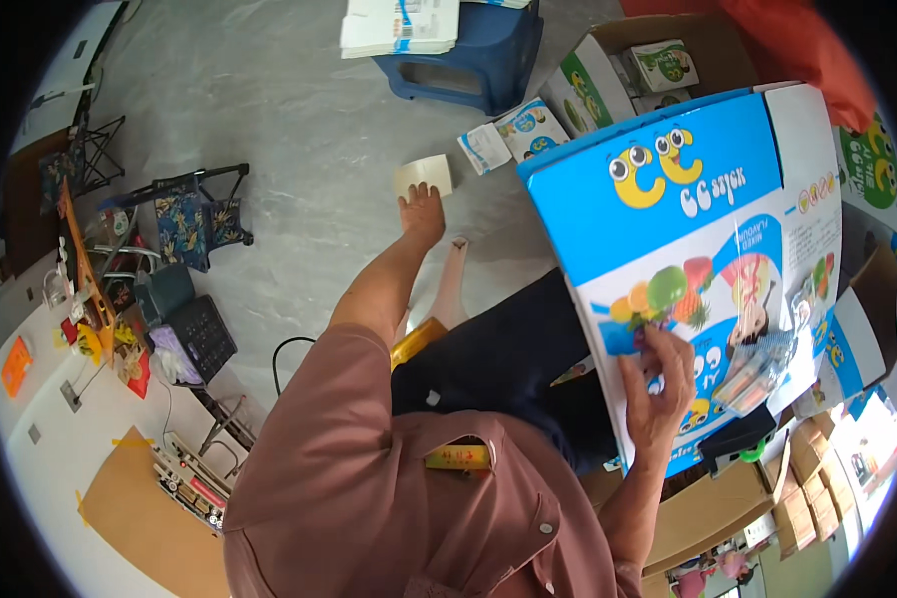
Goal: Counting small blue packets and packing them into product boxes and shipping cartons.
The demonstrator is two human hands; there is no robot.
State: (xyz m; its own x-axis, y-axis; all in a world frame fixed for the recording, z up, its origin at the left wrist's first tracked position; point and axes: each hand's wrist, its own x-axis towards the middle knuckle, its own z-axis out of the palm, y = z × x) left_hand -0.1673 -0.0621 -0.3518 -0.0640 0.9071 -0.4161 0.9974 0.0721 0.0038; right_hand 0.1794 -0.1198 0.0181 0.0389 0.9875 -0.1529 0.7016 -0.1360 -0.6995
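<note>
My left hand [424, 215] reaches forward with its fingers stretched out over the near edge of a cream-coloured flat piece [425, 173]; whether they grip it I cannot tell. On my right, a big blue and white carton [608, 234] with printed cartoon letters and fruit stands tilted close to my body. My right hand [660, 387] rests against its printed side, fingers bent and fingertips drawn together. Anything between those fingertips is too small to make out. Beside this hand, a clear plastic packet [757, 371] lies on the carton.
A blue plastic stool [473, 60] bears a stack of flat printed cardboard [401, 25]. Small boxes [530, 130] and an open carton [588, 85] stand beyond the big one. A folding chair [184, 221] and a dark crate [201, 339] are at left. Brown cartons [713, 508] lie at lower right.
</note>
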